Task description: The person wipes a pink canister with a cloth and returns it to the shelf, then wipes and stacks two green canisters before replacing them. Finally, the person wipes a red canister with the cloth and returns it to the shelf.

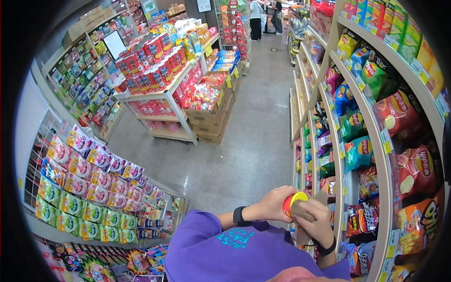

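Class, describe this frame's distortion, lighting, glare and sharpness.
Head view: strong fisheye bending curves the cream snack shelves and leaves a black ring at the edges; light is bright and even, with soft sheen on the grey polished floor and no hard shadows; the left hand and right hand around the red round container with a yellow lid are sharp; distant people look small and soft.
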`<state>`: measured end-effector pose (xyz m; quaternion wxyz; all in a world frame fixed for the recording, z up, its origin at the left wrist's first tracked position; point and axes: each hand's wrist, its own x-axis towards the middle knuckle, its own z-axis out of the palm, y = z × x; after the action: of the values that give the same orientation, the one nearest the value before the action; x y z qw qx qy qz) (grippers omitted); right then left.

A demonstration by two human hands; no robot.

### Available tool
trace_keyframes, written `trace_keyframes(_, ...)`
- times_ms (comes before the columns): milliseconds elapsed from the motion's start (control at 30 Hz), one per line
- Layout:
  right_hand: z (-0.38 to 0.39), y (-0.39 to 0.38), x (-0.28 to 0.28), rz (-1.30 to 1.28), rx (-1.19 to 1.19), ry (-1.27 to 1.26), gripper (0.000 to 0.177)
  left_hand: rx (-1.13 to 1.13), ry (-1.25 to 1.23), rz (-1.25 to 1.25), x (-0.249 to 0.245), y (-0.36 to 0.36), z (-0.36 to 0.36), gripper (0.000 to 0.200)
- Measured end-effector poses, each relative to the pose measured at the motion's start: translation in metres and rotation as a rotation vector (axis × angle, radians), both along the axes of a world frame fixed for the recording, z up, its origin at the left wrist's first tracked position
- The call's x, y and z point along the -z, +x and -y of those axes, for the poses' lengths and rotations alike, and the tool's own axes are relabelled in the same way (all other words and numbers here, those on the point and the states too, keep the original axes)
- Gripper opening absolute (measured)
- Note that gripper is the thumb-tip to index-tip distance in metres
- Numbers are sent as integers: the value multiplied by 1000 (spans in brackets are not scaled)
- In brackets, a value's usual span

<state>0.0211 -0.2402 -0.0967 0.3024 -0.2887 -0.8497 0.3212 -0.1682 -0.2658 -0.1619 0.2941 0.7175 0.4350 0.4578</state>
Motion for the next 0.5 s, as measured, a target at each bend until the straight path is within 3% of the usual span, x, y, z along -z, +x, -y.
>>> trace_keyframes(100, -9, 5, 4, -20, -99, -158, 28, -21, -5, -21, 2, 2, 3, 71)
trace_keyframes(167, -9, -5, 6, 6, 176, 45, 28, -43, 8, -4, 9, 5, -1, 70)
trace_keyframes(200, -8, -6, 16, -45, 167, 150, 27, -65, 24, 9, 11, 6, -3, 70)
trace_keyframes(333, -7, -3, 7, -56, -45, -125, 28, -70, 72, -10, 8, 2, -2, 68)
trace_keyframes(400, -12, -3, 11, 9, 191, 36, 30, -92, 94, 34, 9, 5, 0, 67)
trace_keyframes(500, -6, -7, 14, -26, 140, 144, 30, -114, 190, -4, 7, 5, -3, 66)
